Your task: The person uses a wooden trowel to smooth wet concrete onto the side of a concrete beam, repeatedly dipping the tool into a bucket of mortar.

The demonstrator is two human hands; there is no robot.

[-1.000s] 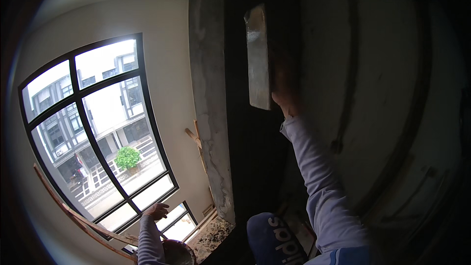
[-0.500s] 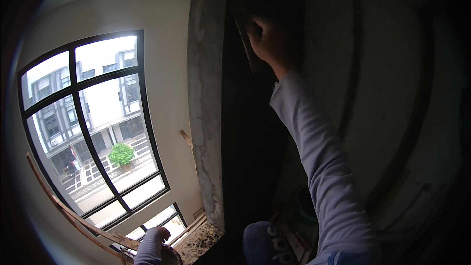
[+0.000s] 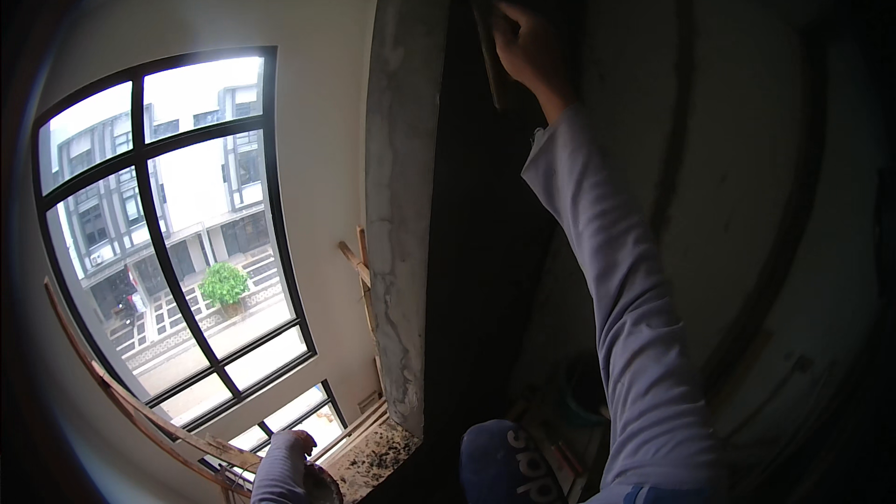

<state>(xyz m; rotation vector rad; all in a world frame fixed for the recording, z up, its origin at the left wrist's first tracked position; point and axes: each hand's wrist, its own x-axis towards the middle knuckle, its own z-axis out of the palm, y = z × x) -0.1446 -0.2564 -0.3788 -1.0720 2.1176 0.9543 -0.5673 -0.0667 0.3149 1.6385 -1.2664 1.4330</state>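
Note:
My right hand (image 3: 527, 47) is closed on a flat metal trowel (image 3: 493, 75), its blade now seen edge-on against the dark, shadowed face of a column, just right of the grey plastered strip (image 3: 397, 177). My left hand (image 3: 301, 443) is low beside a round bucket (image 3: 324, 488), mostly behind my wrist and sleeve, so its grip is unclear. My knee (image 3: 495, 462), in dark blue cloth, is below between my arms.
A tall black-framed window (image 3: 205, 229) fills the left, with a lower window (image 3: 317, 420) beneath. Wooden boards (image 3: 103, 369) lean at lower left. A debris-strewn ledge (image 3: 373, 457) adjoins the column's foot. A dim wall (image 3: 747, 177) and a bucket (image 3: 583, 392) are at right.
My right hand has moved up the frame, and the trowel has turned from showing its shiny face to edge-on. My left hand has dropped lower, its fingers now mostly hidden.

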